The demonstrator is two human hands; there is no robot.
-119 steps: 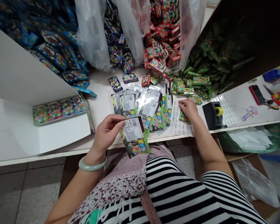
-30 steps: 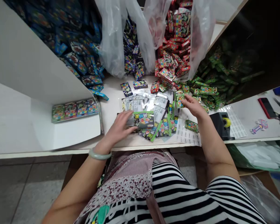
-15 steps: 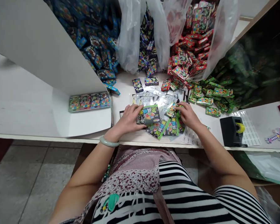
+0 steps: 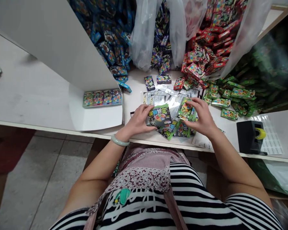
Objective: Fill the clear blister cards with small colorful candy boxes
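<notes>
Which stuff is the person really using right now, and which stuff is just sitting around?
Being used:
left hand on a green pouch
right hand holding a small green box
pile of pouches under both hands

Just lying about:
tape dispenser
sticker sheet
packed tray of boxes
heaps of blue boxes and red boxes

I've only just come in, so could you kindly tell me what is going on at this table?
A seated person is handling small candy packs at a white table. The left hand holds a green-edged pouch above a fan of similar pouches. The right hand grips a small green box beside it. Heaps of blue boxes, red boxes and green boxes lie behind, and a tape dispenser stands at the right.
</notes>
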